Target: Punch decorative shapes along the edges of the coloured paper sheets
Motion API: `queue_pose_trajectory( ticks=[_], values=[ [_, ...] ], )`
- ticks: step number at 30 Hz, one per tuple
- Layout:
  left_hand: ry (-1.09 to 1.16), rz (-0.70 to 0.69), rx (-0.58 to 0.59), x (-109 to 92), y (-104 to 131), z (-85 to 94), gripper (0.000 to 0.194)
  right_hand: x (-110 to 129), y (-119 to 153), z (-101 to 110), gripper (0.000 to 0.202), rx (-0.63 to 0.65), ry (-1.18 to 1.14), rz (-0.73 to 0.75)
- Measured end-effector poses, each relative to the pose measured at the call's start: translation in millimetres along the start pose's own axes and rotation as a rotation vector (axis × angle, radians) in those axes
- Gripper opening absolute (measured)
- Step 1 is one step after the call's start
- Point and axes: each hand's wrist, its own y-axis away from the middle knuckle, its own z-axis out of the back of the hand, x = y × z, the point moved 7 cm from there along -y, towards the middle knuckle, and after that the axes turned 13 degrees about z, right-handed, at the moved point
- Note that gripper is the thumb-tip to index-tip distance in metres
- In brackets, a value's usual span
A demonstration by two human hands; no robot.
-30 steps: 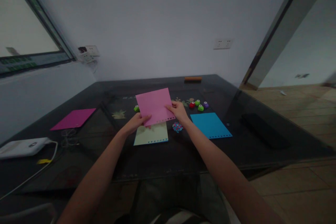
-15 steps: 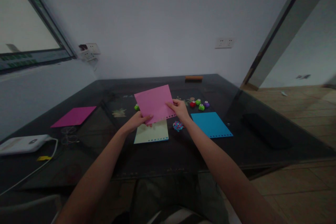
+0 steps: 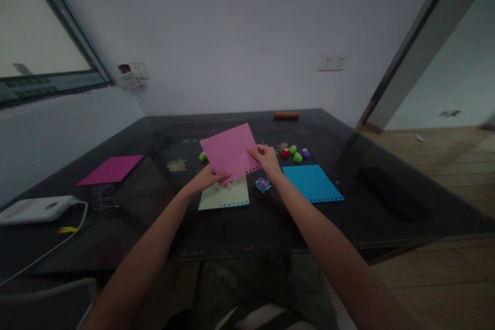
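A pink sheet of paper (image 3: 232, 150), with a row of punched holes along its lower edge, is held up tilted between my two hands. My left hand (image 3: 207, 178) pinches its lower left part, thumb in front and fingers behind. At its right edge my right hand (image 3: 267, 159) grips it, thumb on the front. Below the sheet, a pale yellow sheet of paper (image 3: 224, 196) with punched holes lies on the table, partly covered from view. A small pile of pink and blue bits (image 3: 263, 184) lies just right of it.
A blue punched sheet (image 3: 312, 183) lies to the right, with several small eyed figures (image 3: 297, 157) behind it. At the left are a magenta sheet (image 3: 111, 170) and a white device (image 3: 36, 210) with a cable. A black case (image 3: 392, 193) lies far right on the dark table (image 3: 270, 237).
My left hand has slid a little to the right along the pink sheet's lower edge. The sheet stays held up; the view has shifted slightly.
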Motion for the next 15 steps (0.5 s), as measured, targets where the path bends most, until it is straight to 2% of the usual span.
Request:
queue_pose_trajectory(
  ticks=[15],
  values=[
    [-0.055, -0.023, -0.009, -0.9, -1.0, 4.5, 0.025, 3.1, 1.6, 0.3, 0.034, -0.008, 0.029, -0.023]
  ],
)
